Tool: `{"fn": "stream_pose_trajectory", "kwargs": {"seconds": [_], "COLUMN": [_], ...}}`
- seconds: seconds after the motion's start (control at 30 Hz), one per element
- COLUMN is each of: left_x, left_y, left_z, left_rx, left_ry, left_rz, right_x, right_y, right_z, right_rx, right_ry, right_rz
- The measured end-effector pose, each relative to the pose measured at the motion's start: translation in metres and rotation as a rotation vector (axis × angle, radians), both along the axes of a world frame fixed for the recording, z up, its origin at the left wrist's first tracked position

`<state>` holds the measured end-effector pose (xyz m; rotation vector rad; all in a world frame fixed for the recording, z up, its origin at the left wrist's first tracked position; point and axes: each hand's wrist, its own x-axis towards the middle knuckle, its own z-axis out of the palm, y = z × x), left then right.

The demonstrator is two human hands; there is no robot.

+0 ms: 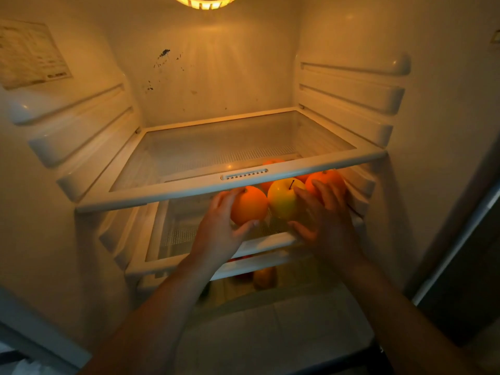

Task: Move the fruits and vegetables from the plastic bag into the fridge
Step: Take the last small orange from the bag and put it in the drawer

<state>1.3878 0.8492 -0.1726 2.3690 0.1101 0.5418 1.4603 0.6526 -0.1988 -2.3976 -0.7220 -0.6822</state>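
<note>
Both my hands reach into the open fridge at its middle glass shelf (205,247). My left hand (219,231) is wrapped around an orange (250,205) at the shelf's front. Right of it sits a yellow-green apple (284,201). My right hand (322,220) lies with spread fingers against the apple and a second orange (328,178) at the far right. More orange fruit (272,161) shows behind, partly hidden by the upper shelf. The plastic bag is out of view.
The upper glass shelf (189,190) juts out just above my hands, bare on top. Below the middle shelf lie a brownish fruit (265,277) and something red (243,274). Rail ridges line both side walls. A lamp (205,1) glows overhead.
</note>
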Motion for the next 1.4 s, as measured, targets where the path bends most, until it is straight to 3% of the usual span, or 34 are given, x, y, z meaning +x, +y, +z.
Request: {"fn": "stream_pose_trajectory", "kwargs": {"seconds": [0.37, 0.8, 1.13, 1.4], "left_x": [-0.004, -0.042, -0.100, -0.155], "left_y": [0.006, 0.017, 0.013, -0.001], "left_z": [0.007, 0.003, 0.007, -0.025], "left_rx": [0.123, 0.164, 0.202, 0.156], "left_ry": [0.037, 0.022, 0.022, 0.052], "left_rz": [-0.036, -0.084, -0.183, -0.301], "right_x": [-0.002, -0.042, -0.113, -0.194], "right_y": [0.004, 0.005, -0.002, -0.030], "right_z": [0.003, -0.003, 0.003, -0.019], "right_rx": [0.005, 0.051, 0.109, -0.013], "right_ry": [0.073, 0.033, 0.105, 0.218], "right_rz": [0.023, 0.011, 0.003, -0.073]}}
